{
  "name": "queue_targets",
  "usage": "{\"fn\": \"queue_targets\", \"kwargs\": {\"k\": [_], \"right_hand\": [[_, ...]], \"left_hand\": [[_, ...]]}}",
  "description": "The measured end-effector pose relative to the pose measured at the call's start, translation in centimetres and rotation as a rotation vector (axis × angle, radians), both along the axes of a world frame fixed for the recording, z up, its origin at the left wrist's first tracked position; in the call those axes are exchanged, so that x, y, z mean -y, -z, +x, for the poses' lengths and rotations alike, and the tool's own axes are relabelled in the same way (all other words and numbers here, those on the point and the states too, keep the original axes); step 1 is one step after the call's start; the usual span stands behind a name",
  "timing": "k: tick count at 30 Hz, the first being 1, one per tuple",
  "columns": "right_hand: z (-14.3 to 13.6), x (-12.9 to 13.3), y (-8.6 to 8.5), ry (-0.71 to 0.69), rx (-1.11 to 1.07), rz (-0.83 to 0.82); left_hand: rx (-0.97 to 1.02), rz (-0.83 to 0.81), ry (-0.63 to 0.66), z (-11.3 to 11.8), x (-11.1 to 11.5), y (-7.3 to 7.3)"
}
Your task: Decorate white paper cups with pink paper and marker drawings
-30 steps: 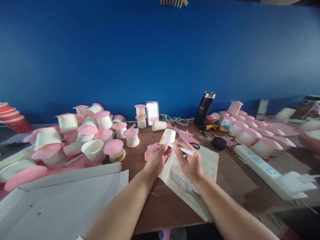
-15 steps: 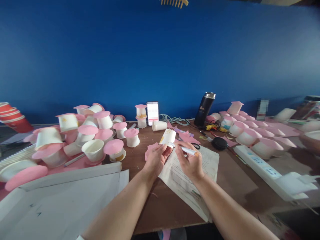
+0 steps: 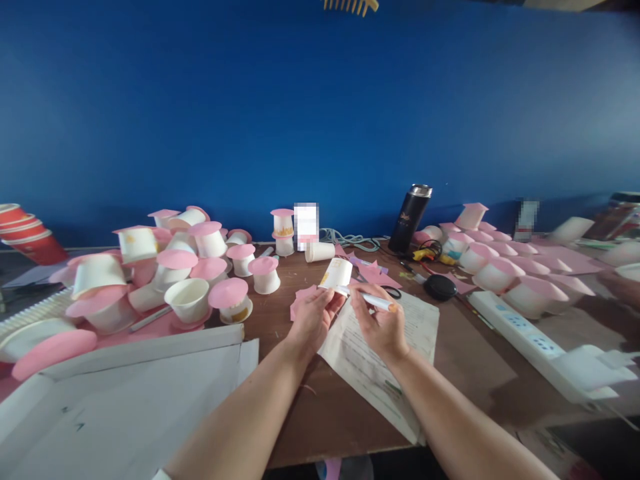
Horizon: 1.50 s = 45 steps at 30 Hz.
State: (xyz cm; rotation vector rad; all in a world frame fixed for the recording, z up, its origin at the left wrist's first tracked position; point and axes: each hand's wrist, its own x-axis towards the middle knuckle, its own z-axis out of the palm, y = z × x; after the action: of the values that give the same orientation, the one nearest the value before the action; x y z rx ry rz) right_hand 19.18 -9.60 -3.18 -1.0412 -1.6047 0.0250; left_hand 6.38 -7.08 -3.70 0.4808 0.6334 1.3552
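Observation:
My left hand [image 3: 316, 318] is closed on a white paper cup [image 3: 337, 273] with yellow markings, holding it tilted above the table. A white marker pen [image 3: 373, 300] with an orange end is gripped in my right hand [image 3: 381, 327], its tip close to the cup's lower side; whether it touches I cannot tell. Under my right hand lies a printed sheet of paper [image 3: 373, 373]. Pink paper scraps [image 3: 301, 301] lie beside and behind my hands, with dark scissor handles [image 3: 394, 292] partly hidden just past the right hand.
Several paper cups with pink discs [image 3: 227, 293] crowd the left. More pink-topped cups [image 3: 534, 293] stand at right beside a white power strip [image 3: 520, 330]. A black thermos [image 3: 410, 220] leans near the blue wall [image 3: 320, 120]. A white cardboard tray [image 3: 125, 413] fills the front left.
The view has shifted very slightly. Both hands keep their hold on the cup and marker pen, almost unmoved.

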Motion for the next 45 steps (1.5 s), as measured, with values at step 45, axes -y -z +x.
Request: {"fn": "queue_targets", "kwargs": {"k": [45], "right_hand": [[0.16, -0.47, 0.3, 0.095, -0.016, -0.021]], "left_hand": [[-0.008, -0.015, 0.025, -0.04, 0.12, -0.17]]}}
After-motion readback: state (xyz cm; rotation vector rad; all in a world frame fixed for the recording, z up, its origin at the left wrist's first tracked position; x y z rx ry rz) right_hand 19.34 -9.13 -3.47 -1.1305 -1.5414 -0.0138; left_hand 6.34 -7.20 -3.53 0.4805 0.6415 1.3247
